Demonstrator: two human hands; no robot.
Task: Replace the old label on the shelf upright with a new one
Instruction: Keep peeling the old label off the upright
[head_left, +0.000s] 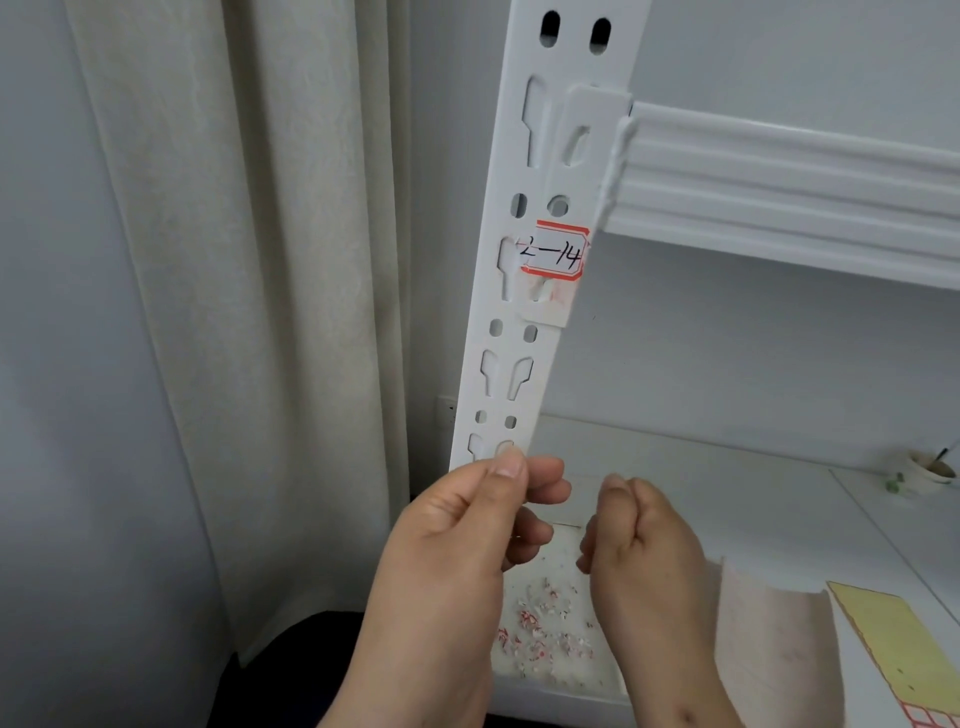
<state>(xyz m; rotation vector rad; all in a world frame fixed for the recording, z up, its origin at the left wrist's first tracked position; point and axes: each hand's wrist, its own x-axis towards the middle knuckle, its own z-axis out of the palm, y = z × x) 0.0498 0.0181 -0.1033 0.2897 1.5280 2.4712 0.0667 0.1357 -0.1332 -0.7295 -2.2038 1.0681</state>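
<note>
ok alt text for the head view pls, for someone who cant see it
A red-bordered label reading "2-14" is stuck on a white shelf upright. Below it the left hand and right hand are raised, with label scraps on the shelf beneath.

curtain (249, 312): hangs left, cream | cup (930, 470): far right on lower shelf board (727, 493) | yellow sheet (893, 639): lower right

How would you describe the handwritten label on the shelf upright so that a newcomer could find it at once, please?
Start at the white perforated upright that runs up the middle of the view. Follow it to just below where the horizontal shelf beam joins it. The label sits there on the upright's right half: a small white sticker with a red border and black handwriting, the only coloured mark on the post.
</note>
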